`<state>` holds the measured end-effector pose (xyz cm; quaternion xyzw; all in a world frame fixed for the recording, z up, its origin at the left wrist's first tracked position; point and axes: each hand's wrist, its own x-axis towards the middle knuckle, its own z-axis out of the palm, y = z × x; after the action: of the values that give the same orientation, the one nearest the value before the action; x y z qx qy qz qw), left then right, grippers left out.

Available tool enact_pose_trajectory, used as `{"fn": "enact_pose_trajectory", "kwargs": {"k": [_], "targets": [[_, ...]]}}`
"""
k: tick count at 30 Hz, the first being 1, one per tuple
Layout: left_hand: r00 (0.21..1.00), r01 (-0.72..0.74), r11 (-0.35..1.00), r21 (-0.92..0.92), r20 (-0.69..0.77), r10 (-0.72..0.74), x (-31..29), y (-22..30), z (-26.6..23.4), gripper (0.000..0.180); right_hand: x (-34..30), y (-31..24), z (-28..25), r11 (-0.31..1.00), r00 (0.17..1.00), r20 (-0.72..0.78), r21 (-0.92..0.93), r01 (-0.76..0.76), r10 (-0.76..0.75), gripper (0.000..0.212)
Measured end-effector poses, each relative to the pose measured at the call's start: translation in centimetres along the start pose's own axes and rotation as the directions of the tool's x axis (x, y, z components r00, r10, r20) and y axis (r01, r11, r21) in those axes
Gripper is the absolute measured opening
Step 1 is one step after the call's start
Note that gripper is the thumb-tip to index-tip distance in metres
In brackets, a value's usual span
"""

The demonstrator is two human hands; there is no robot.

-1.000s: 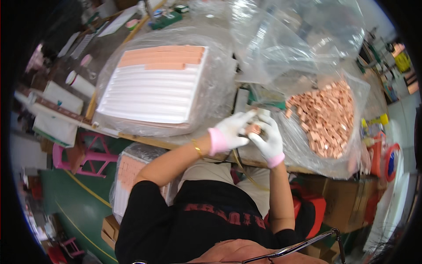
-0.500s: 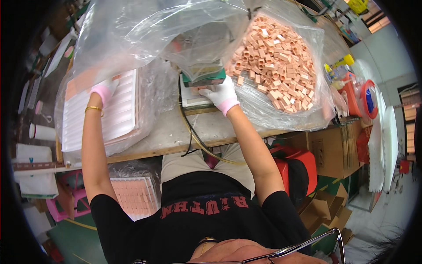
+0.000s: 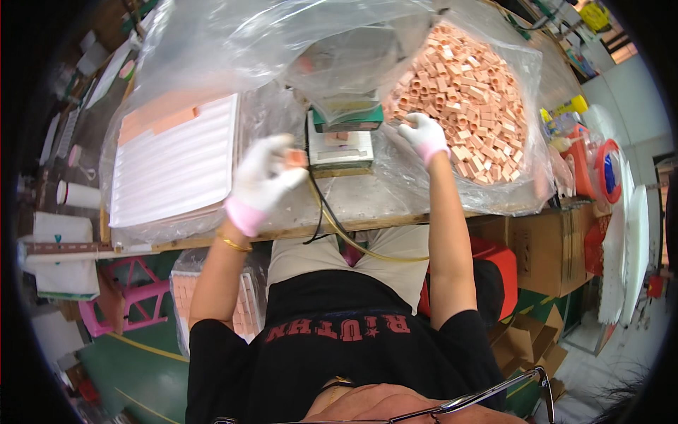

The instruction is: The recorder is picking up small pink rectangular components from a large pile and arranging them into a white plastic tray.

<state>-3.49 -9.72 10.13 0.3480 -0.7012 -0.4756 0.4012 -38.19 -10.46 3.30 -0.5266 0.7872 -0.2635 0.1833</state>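
My left hand [image 3: 260, 180], in a white glove with a pink cuff, is raised between the white ridged tray and the small machine. Pinched at its fingertips is a small salmon-coloured block [image 3: 295, 157]; motion blurs it slightly. My right hand [image 3: 425, 136], gloved alike, reaches to the left edge of the heap of hollow salmon-coloured blocks [image 3: 466, 92]. Its fingers are closed together, and what they hold is hard to see. Between the hands stands the small machine [image 3: 346, 120], green above a white base. Several blocks fill the far end of the ridged tray [image 3: 173, 169].
Clear plastic sheeting [image 3: 233, 42] hangs over the machine and lies under the heap. A black cable [image 3: 316, 201] drops over the table's front edge. Below stand a pink stool [image 3: 131, 297], a filled tray [image 3: 247, 304] and a cardboard box [image 3: 540, 251]. A red basket [image 3: 580, 162] is at right.
My left hand has left the ridged tray and moved right, now with a block in its fingers. My right hand has gone from the machine to the heap.
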Motion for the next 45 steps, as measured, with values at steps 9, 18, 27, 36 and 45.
{"fn": "enact_pose_trajectory", "kwargs": {"k": [9, 18, 27, 36, 45], "targets": [[0.994, 0.028, 0.997, 0.076, 0.102, -0.036, 0.4, -2.2, 4.5, 0.054, -9.7, -9.8, 1.4, 0.686, 0.767, -0.112, 0.378, 0.621, -0.632, 0.039], [0.974, 0.004, 0.995, 0.103, 0.224, -0.027, -0.2, 0.3, 5.3, 0.068, -10.3, -8.0, 2.3, 0.68, 0.764, -0.083, 0.401, 0.613, -0.64, 0.038], [0.989, 0.134, 0.207, 0.969, -0.143, 0.027, 8.6, -3.3, -16.5, 0.025, -3.1, -7.0, 5.2, 0.884, 0.893, -0.172, 0.157, 0.441, -0.416, 0.03], [0.991, 0.112, 0.28, 0.953, -0.084, -0.108, 9.1, -6.0, -20.8, 0.027, -2.7, -5.9, 2.0, 0.92, 0.919, -0.051, -0.053, 0.388, -0.39, 0.026], [0.942, -0.139, 0.872, 0.47, -0.209, 0.262, 3.0, 1.8, -6.3, 0.037, -1.2, 4.6, -1.4, 0.656, 0.982, -0.141, -0.754, -0.022, -0.128, 0.019]]}}
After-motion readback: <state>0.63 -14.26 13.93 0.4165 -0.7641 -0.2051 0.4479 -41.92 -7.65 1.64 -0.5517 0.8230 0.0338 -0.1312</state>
